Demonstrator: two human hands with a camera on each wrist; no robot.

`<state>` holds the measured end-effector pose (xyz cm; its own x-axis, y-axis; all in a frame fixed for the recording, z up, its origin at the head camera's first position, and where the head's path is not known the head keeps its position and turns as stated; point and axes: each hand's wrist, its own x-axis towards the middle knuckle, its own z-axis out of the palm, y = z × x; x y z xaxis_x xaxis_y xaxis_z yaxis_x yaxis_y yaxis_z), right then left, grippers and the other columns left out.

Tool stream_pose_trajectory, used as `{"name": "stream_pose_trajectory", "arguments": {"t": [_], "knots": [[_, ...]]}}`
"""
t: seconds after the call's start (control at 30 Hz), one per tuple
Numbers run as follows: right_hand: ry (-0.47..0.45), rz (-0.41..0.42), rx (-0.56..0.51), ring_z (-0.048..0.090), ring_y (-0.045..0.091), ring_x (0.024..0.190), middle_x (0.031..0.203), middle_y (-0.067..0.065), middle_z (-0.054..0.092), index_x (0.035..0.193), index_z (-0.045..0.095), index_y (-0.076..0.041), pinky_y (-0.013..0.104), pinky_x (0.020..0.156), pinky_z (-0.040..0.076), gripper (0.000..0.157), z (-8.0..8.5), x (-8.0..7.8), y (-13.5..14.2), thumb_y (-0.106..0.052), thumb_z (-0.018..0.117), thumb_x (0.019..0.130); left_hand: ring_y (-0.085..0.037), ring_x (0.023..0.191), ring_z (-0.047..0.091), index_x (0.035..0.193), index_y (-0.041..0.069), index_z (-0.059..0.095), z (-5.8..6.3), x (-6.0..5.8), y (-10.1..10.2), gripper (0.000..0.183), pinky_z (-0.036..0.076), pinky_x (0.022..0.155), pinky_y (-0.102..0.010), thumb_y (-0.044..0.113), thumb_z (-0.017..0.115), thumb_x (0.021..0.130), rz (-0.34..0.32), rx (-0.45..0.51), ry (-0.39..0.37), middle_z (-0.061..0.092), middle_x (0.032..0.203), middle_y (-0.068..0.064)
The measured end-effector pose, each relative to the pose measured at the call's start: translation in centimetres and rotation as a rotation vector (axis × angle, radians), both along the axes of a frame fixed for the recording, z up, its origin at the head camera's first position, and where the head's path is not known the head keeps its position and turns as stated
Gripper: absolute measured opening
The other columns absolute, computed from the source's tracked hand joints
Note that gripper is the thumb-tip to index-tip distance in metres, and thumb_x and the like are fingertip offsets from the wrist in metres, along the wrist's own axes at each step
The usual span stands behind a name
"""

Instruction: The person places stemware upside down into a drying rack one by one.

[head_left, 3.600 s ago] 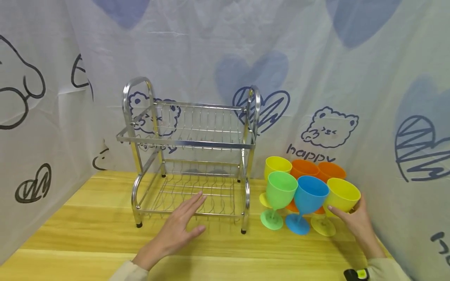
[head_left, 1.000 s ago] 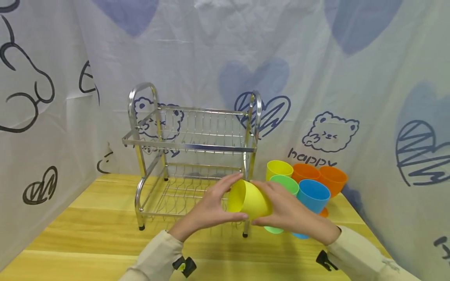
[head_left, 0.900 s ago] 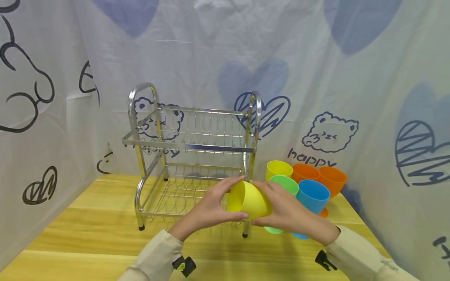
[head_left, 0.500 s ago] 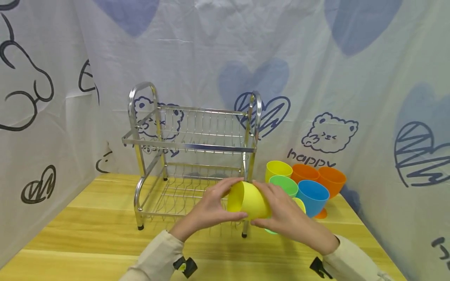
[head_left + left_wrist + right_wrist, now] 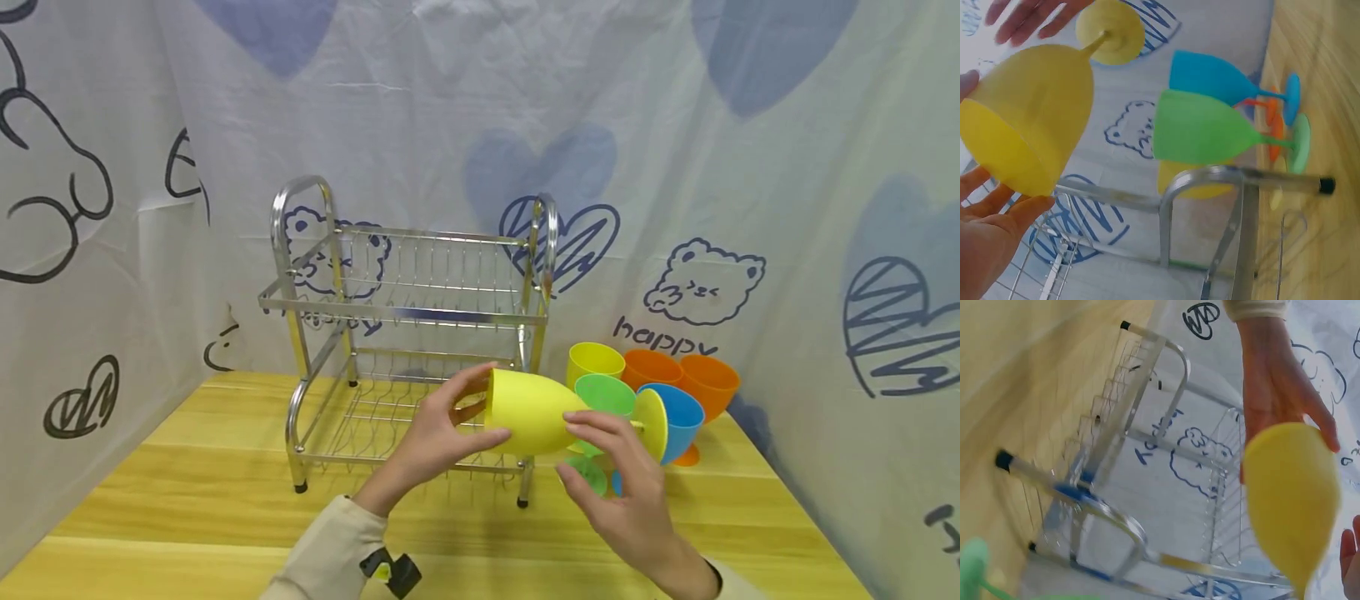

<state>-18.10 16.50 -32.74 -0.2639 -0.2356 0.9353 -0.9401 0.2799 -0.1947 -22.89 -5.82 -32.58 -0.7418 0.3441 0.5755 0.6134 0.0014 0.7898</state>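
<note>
A yellow plastic goblet [image 5: 528,412] is held on its side above the table, its mouth toward my left hand [image 5: 431,437] and its foot pointing right. My left fingers and thumb grip it at the rim, as the left wrist view also shows on the goblet [image 5: 1035,106]. My right hand [image 5: 630,492] is beside the stem end, fingers spread and thumb apart; in the right wrist view its fingers [image 5: 1350,553] are off the bowl. Behind it stand a green goblet [image 5: 606,392] and a blue goblet [image 5: 675,408], both upright.
A two-tier metal dish rack [image 5: 405,312] stands left of the goblets, behind my left hand. Another yellow goblet [image 5: 595,361] and two orange goblets [image 5: 708,385] stand at the back right. A patterned white curtain [image 5: 420,133] encloses the wooden table [image 5: 187,500].
The yellow goblet was lifted from the group at right and turned sideways between both hands. Since half a second ago, my right hand has slid off its bowl toward the stem and opened.
</note>
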Motion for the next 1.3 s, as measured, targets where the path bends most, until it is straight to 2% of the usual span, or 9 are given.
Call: {"name": "stream_pose_trajectory", "arguments": {"t": [0.07, 0.13, 0.23, 0.3, 0.4, 0.5, 0.63, 0.77, 1.3], "knots": [[0.022, 0.015, -0.061, 0.057, 0.019, 0.105, 0.107, 0.019, 0.063, 0.104, 0.062, 0.012, 0.022, 0.093, 0.046, 0.037, -0.6, 0.2, 0.0, -0.023, 0.066, 0.094, -0.034, 0.125, 0.047, 0.142, -0.001, 0.041, 0.2, 0.4, 0.0, 0.071, 0.046, 0.098, -0.034, 0.001, 0.074, 0.080, -0.024, 0.068, -0.048, 0.048, 0.137, -0.019], [-0.049, -0.002, -0.113, 0.059, 0.015, 0.100, 0.102, 0.015, 0.065, 0.102, 0.062, 0.011, 0.020, 0.089, 0.047, 0.025, -0.9, 0.6, 0.1, -0.009, 0.068, 0.090, -0.037, 0.125, 0.046, 0.144, -0.002, 0.038, 0.3, 0.8, 0.0, 0.070, 0.048, 0.096, -0.036, 0.002, 0.071, 0.082, -0.052, 0.141, -0.103, 0.046, 0.137, -0.022], [-0.316, -0.063, -0.193, 0.059, 0.012, 0.095, 0.100, 0.008, 0.066, 0.106, 0.062, 0.008, 0.019, 0.082, 0.049, 0.020, -0.9, 1.3, 0.1, 0.005, 0.067, 0.086, -0.036, 0.126, 0.044, 0.146, -0.001, 0.036, 0.5, 1.3, 0.1, 0.071, 0.051, 0.092, -0.036, 0.008, 0.068, 0.083, -0.079, 0.239, -0.186, 0.043, 0.140, -0.022], [-0.534, -0.059, -0.247, 0.060, 0.012, 0.098, 0.107, 0.007, 0.066, 0.116, 0.059, 0.006, 0.019, 0.083, 0.050, 0.030, -0.4, 1.5, 0.1, 0.010, 0.064, 0.086, -0.034, 0.125, 0.045, 0.145, -0.002, 0.035, 0.5, 1.6, 0.2, 0.071, 0.052, 0.092, -0.035, 0.011, 0.067, 0.083, -0.090, 0.292, -0.220, 0.043, 0.140, -0.022], [-0.790, 0.045, -0.327, 0.057, 0.015, 0.111, 0.127, 0.012, 0.058, 0.134, 0.046, 0.003, 0.026, 0.090, 0.051, 0.043, 0.4, 1.3, 0.1, 0.003, 0.059, 0.093, -0.031, 0.122, 0.048, 0.143, -0.004, 0.036, 0.5, 1.9, 0.6, 0.070, 0.051, 0.093, -0.034, 0.013, 0.065, 0.082, -0.109, 0.354, -0.254, 0.044, 0.137, -0.022], [-0.908, 0.212, -0.392, 0.051, 0.018, 0.123, 0.142, 0.016, 0.045, 0.145, 0.033, -0.001, 0.033, 0.097, 0.048, 0.054, 1.0, 0.8, -0.1, -0.003, 0.055, 0.096, -0.029, 0.115, 0.052, 0.141, -0.007, 0.036, 0.4, 2.2, 0.9, 0.067, 0.050, 0.095, -0.035, 0.014, 0.064, 0.082, -0.122, 0.400, -0.292, 0.046, 0.131, -0.022], [-0.942, 0.375, -0.438, 0.047, 0.022, 0.128, 0.145, 0.014, 0.043, 0.148, 0.029, -0.005, 0.037, 0.101, 0.045, 0.059, 1.2, 0.1, -0.4, -0.011, 0.058, 0.097, -0.025, 0.110, 0.053, 0.140, -0.007, 0.037, 0.0, 2.3, 1.3, 0.068, 0.050, 0.094, -0.034, 0.019, 0.064, 0.083, -0.125, 0.428, -0.335, 0.047, 0.127, -0.019], [-0.938, 0.433, -0.461, 0.046, 0.023, 0.129, 0.142, 0.010, 0.047, 0.148, 0.029, -0.008, 0.036, 0.103, 0.044, 0.063, 1.0, -0.4, -0.6, -0.015, 0.063, 0.095, -0.025, 0.109, 0.053, 0.140, -0.006, 0.037, -0.2, 2.2, 1.6, 0.067, 0.050, 0.094, -0.034, 0.020, 0.064, 0.084, -0.135, 0.442, -0.354, 0.047, 0.127, -0.019], [-0.903, 0.436, -0.465, 0.051, 0.023, 0.120, 0.133, 0.010, 0.052, 0.144, 0.031, -0.012, 0.036, 0.104, 0.042, 0.063, 1.7, -0.6, -1.2, -0.015, 0.067, 0.092, -0.023, 0.107, 0.054, 0.141, -0.005, 0.035, 0.1, 2.0, 2.4, 0.073, 0.052, 0.091, -0.033, 0.027, 0.068, 0.085, -0.198, 0.490, -0.366, 0.047, 0.127, -0.016]]}}
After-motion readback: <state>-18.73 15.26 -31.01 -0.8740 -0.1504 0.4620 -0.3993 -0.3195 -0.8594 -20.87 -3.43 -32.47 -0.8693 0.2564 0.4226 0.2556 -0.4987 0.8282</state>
